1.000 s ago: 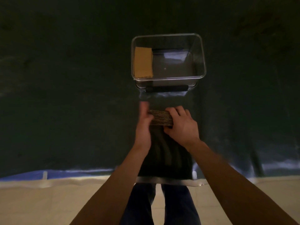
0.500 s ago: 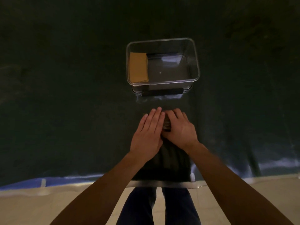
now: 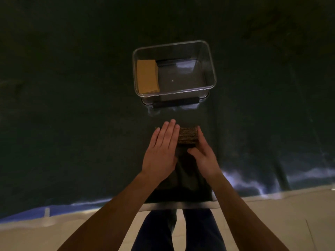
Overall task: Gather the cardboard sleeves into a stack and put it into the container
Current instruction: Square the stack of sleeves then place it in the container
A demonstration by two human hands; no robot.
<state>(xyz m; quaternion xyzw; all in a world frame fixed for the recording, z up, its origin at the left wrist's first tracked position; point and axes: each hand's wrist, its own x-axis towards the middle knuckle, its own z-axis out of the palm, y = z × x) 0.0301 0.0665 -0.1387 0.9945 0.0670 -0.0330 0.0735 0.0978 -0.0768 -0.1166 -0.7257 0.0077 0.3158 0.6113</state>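
Note:
A stack of brown cardboard sleeves (image 3: 188, 135) stands on edge on the dark mat, its corrugated edges facing up. My left hand (image 3: 161, 153) lies flat with fingers together, pressed against the stack's left side and partly covering it. My right hand (image 3: 204, 154) cups the stack's right side, thumb at the near edge. Beyond the stack sits a clear plastic container (image 3: 210, 69). Inside it, against the left wall, lies another stack of tan cardboard sleeves (image 3: 147, 77).
A dark mat (image 3: 72, 124) covers the work surface, and its near edge (image 3: 90, 203) meets a pale floor (image 3: 54, 232). My legs in dark trousers (image 3: 179, 230) show below the edge. A black clip (image 3: 175, 103) runs along the container's near side.
My right hand slid off the top of the stack to its right side, uncovering the corrugated edges. My left hand stays flat on the left side. The view shifted slightly.

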